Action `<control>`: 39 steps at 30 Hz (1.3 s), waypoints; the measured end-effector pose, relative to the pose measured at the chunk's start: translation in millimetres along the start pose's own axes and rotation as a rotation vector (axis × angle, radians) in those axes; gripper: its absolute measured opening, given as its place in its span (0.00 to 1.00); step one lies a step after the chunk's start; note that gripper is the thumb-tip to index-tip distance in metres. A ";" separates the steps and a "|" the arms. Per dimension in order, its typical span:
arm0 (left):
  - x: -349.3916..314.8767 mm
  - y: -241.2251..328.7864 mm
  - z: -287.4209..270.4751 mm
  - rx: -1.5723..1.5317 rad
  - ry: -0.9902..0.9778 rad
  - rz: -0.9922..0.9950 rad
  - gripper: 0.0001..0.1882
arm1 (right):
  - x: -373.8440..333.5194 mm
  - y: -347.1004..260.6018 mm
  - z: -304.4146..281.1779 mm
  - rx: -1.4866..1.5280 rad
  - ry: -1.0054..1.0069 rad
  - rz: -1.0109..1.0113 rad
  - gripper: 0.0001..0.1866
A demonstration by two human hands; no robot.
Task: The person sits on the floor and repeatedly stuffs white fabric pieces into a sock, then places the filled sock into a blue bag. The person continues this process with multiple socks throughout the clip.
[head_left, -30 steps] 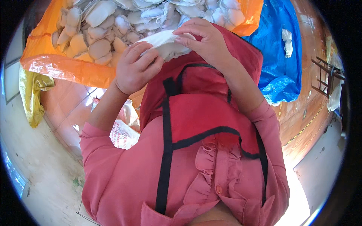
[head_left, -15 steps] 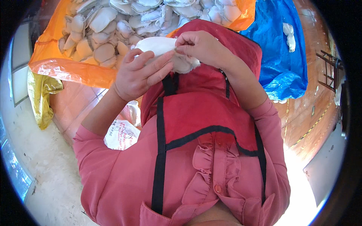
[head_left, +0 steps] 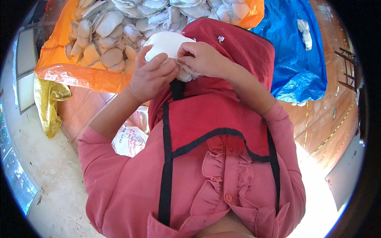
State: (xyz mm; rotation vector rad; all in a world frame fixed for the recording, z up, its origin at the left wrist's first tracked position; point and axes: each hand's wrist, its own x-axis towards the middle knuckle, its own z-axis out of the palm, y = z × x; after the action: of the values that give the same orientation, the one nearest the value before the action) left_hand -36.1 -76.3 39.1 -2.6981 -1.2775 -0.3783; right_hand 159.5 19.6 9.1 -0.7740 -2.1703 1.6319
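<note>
A white, rounded soft pad [head_left: 168, 43] with a smooth face and a ragged, fluffy lower edge is held over my lap. My left hand [head_left: 154, 77] grips it from the left, thumb up and fingers bent across its near side. With thumb and forefinger pinched, my right hand [head_left: 204, 59] holds the pad's right edge. Whatever lies between those fingertips is too small to make out. Beneath both hands spreads a red apron [head_left: 242, 47] with black trim, and a small white scrap [head_left: 221, 39] lies on it.
Ahead, a heap of similar white pads [head_left: 109, 23] rests on an orange plastic sheet [head_left: 79, 81]. A blue plastic sheet [head_left: 299, 79] at the right bears a crumpled white piece [head_left: 304, 33]. At left hangs a yellow plastic bag [head_left: 47, 107]; a printed white bag [head_left: 129, 141] sits by my left elbow.
The pad is tilted so more of its smooth white face shows. My right hand has shifted slightly left and down along its edge. A white scrap now shows on the apron.
</note>
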 end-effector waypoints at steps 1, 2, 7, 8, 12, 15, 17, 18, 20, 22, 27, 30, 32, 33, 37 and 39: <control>1.0 -2.1 1.1 -0.024 0.022 0.017 0.10 | -0.3 4.7 4.6 0.018 0.036 -0.029 0.04; 3.4 -4.6 0.0 -0.042 0.012 0.029 0.09 | -0.5 7.5 7.4 0.035 0.072 -0.059 0.04; 12.4 -11.4 5.2 -0.111 -0.050 0.019 0.09 | -5.2 2.7 11.5 -0.023 0.195 -0.174 0.05; 11.9 -11.4 8.9 -0.084 -0.066 0.020 0.09 | -5.6 1.1 10.6 -0.042 0.196 -0.160 0.05; 19.5 -7.7 13.6 -0.109 -0.122 -0.019 0.12 | -8.0 2.7 2.4 -0.070 0.187 -0.144 0.05; 27.7 -3.0 9.7 -0.270 -0.120 -0.203 0.14 | -17.0 1.4 -16.2 -0.050 0.323 -0.189 0.09; 28.4 4.1 10.4 -0.410 -0.077 -0.392 0.16 | -28.5 9.1 -22.4 0.222 0.468 -0.117 0.10; 31.4 9.4 8.1 -0.501 -0.082 -0.455 0.16 | -31.8 13.6 -23.0 0.358 0.539 -0.081 0.11; 39.7 23.9 0.5 -0.685 -0.105 -0.578 0.15 | -34.6 21.0 -17.1 0.627 0.549 -0.106 0.16; 44.1 30.5 -0.6 -0.785 -0.158 -0.608 0.20 | -35.4 24.5 -8.5 0.781 0.580 -0.104 0.17; 51.0 32.0 5.1 -0.695 -0.052 -0.473 0.26 | -34.6 29.2 -10.1 0.660 0.647 -0.042 0.19; 52.7 32.5 6.3 -0.877 -0.136 -0.544 0.31 | -32.3 29.9 -11.1 0.673 0.668 -0.068 0.20; 54.8 31.6 12.9 -1.069 -0.178 -0.606 0.33 | -30.6 29.8 -10.3 0.700 0.690 -0.055 0.22; 56.4 31.1 15.3 -1.164 -0.200 -0.636 0.35 | -29.7 31.5 -11.7 0.736 0.669 -0.052 0.22; 60.5 31.1 21.3 -1.134 -0.193 -0.554 0.37 | -29.3 30.3 -18.6 0.822 0.572 -0.016 0.23; 60.1 29.2 31.8 -0.947 -0.202 -0.495 0.37 | -31.6 35.6 -17.8 0.786 0.552 0.015 0.23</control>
State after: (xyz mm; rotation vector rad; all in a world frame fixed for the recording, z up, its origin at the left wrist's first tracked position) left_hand 28.5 -43.0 25.1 -3.1147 -2.3030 -1.0028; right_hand 202.8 22.0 -17.3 -0.8377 -1.0267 1.7940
